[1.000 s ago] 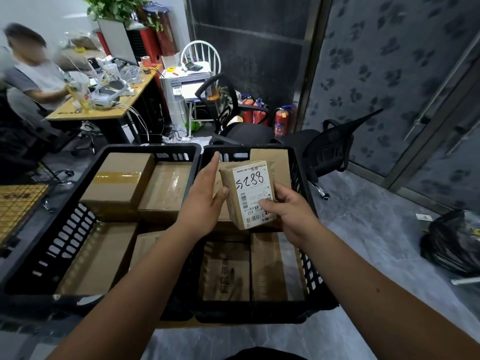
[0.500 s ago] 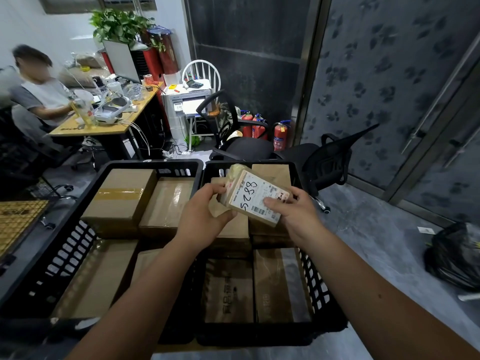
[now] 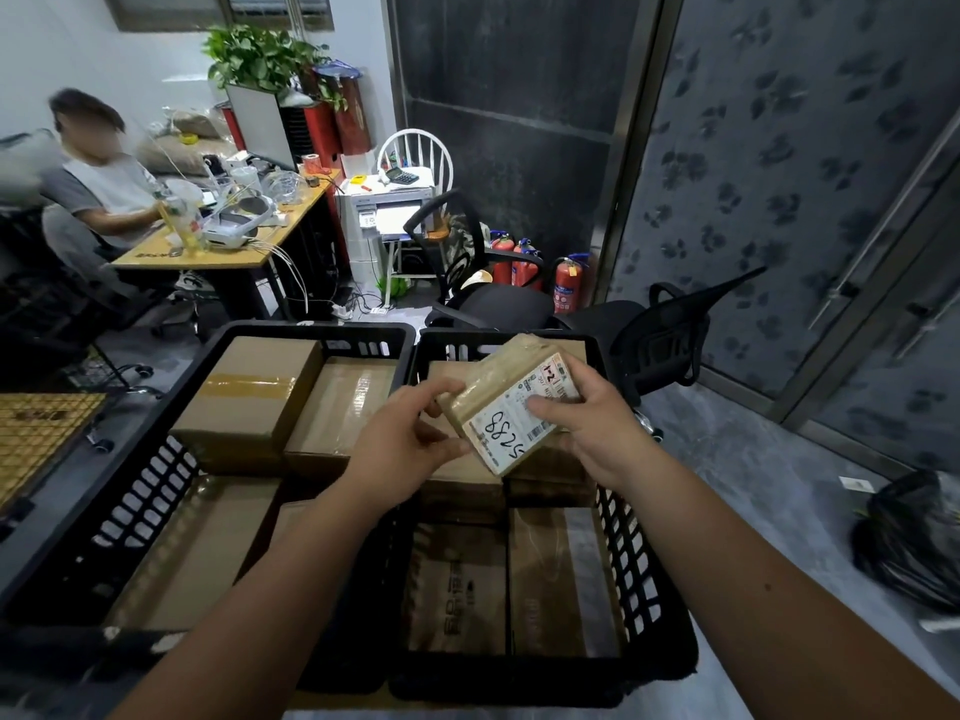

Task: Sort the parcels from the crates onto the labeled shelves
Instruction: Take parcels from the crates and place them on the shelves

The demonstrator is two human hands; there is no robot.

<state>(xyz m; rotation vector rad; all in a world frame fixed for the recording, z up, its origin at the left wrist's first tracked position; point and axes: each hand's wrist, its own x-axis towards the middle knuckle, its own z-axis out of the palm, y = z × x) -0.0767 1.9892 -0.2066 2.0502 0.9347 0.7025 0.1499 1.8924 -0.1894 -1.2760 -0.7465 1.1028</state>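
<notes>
A small taped cardboard parcel (image 3: 506, 407) with a white label, handwritten "5288", is held above the right black crate (image 3: 649, 579). My left hand (image 3: 405, 441) grips its near-left corner, fingers curled round the edge. My right hand (image 3: 592, 423) holds its right side, thumb pressed on the label. The label now lies sideways, tilted up to the right. The right crate holds several brown parcels (image 3: 563, 579). The left black crate (image 3: 150, 491) beside it also holds several cardboard boxes (image 3: 249, 397).
Two black office chairs (image 3: 654, 330) stand just behind the crates. A person sits at a wooden desk (image 3: 234, 246) at the back left, near a printer (image 3: 384, 210) and fire extinguishers (image 3: 569, 283). A black bag (image 3: 914, 537) lies on the grey floor at right.
Both hands have turned the parcel clockwise, so its label went from upright to sideways. The view has tilted up, so the crates sit lower in frame.
</notes>
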